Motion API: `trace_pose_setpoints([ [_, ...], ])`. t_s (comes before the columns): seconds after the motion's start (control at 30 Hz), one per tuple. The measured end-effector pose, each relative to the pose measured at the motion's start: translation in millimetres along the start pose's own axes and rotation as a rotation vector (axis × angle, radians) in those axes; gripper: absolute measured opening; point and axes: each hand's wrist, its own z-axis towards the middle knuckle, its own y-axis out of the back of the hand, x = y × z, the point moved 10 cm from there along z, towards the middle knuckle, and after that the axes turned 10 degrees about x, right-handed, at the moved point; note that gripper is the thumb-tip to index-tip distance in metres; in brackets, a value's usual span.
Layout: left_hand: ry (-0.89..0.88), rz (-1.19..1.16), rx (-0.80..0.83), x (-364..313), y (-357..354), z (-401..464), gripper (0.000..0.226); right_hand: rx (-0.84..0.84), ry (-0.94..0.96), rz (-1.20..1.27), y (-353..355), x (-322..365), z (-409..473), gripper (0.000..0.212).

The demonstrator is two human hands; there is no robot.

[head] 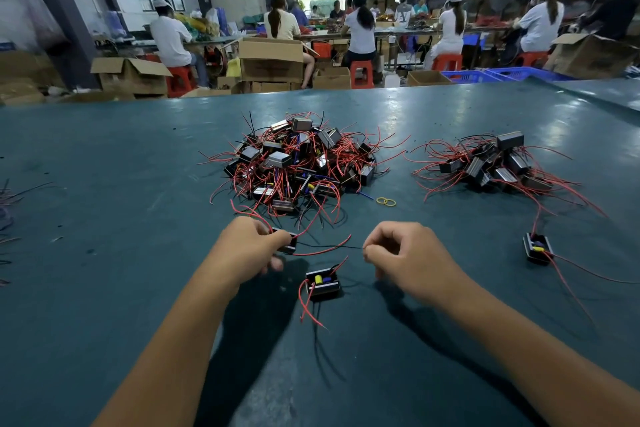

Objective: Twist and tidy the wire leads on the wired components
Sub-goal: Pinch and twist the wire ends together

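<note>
Head view showed the left hand (247, 246) with its grip clenched around a black module (287, 242), held just above the counter (104, 288). The right hand (403, 253) had its grip pinched on the end of a black lead (329, 247) that ran straight from the module; a red lead (325, 249) from the same module curved loose beside it. Between and just below the hands, a second module (322, 282) lay on the counter, open side up, with yellow and blue parts inside and red leads trailing toward the person. Farther out, ahead of the hands, sat a big pile (294, 159) of modules tangled in red and black wire, with two yellow bands (386, 201) just beside its right edge. A smaller pile (495, 163) lay well apart to the right, and a lone module (538, 248) rested nearer the right edge, its red leads sprawling. Beyond the counter, workers (360, 28) in white caps sat on red stools among cardboard boxes (270, 59).
</note>
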Motion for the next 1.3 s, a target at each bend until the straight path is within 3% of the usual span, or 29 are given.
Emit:
trace_pose_setpoints([
  [0.1, -0.001, 0.452, -0.264, -11.1, 27.9, -11.2, 0.031, 0.007, -0.017, 0.041, -13.9, -1.6, 1.5, 0.017],
  [0.17, -0.29, 0.379, -0.358, -44.8, 29.3, -27.8, 0.017, -0.005, 0.008, 0.069, -14.8, 2.5, 2.2, 0.016],
  [0.23, -0.659, 0.199, -0.227, -80.9, 8.8, -44.0, 0.013, 0.002, 0.061, 0.086, -15.0, 9.6, 2.2, 0.017],
  [0.3, -0.804, 0.151, -0.042, -96.8, -19.3, -51.9, 0.007, 0.003, 0.127, 0.063, -13.7, 17.1, 1.4, 0.017],
  [0.4, -0.809, 0.217, 0.068, -92.1, -46.8, -45.7, 0.009, -0.009, 0.201, 0.05, -8.4, 24.0, -0.1, 0.014],
  [0.6, -0.788, 0.116, 0.075, -87.7, -51.2, -39.1, 0.007, -0.078, 0.264, -0.001, 2.8, 28.7, -1.6, 0.014],
  [0.87, -0.789, 0.102, 0.062, -90.1, -51.5, -42.2, 0.007, -0.114, 0.417, -0.357, 4.9, 45.9, -10.5, 0.005],
  [1.07, -0.771, 0.054, 0.084, -87.2, -54.4, -40.5, 0.009, -0.14, 0.518, -0.596, 0.1, 60.4, -17.5, 0.019],
  [1.3, -0.783, 0.038, 0.095, -87.4, -55.2, -42.1, 0.006, -0.108, 0.453, -0.596, -2.9, 55.9, -12.7, 0.018],
])
